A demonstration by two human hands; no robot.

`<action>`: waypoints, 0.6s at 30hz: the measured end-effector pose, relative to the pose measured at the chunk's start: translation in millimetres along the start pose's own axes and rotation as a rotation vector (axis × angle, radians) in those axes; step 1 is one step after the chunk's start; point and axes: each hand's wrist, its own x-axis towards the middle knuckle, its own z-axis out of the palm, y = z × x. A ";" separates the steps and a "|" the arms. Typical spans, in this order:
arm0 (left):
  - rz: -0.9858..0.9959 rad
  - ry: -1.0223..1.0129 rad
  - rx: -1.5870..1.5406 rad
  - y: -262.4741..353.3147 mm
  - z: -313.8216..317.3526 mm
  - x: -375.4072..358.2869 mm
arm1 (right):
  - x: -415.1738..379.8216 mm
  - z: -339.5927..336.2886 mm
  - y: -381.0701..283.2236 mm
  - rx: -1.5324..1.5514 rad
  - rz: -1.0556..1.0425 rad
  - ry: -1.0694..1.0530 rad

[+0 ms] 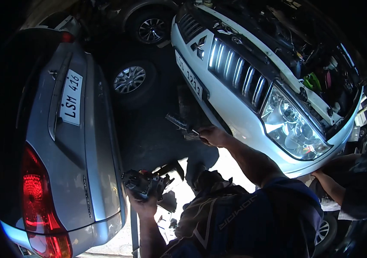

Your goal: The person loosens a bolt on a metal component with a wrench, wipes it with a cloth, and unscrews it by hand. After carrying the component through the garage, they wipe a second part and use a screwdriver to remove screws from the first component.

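Note:
My right hand (214, 136) is closed on the thin handle of a dark brush-like tool (178, 122), whose wide end points up and left over the dark floor. Down on the left, my left hand (144, 204) holds a dark, bulky metal part (139, 184) up beside the silver car's rear corner. The white car's front bumper (243, 129) lies just right of my right hand. Fine details of the metal part are lost in shadow.
A silver car's rear (71, 159) fills the left side. The white car (355, 120) has its hood open. A loose wheel (129, 79) lies on the floor; another car's wheel (152, 30) is behind. At the right, another person's arm (330, 187) reaches by the white car.

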 end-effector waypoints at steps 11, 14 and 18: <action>-0.134 -0.368 -0.272 15.4 84.4 168.3 | -33.0 -59.7 -149.3 0.466 -0.826 -0.142; -0.144 -0.513 -0.425 11.8 107.5 202.7 | -51.6 -71.4 -177.0 0.284 -0.849 -0.062; -0.221 -0.744 -0.522 3.7 135.4 249.8 | -63.0 -77.0 -206.9 0.264 -0.827 0.075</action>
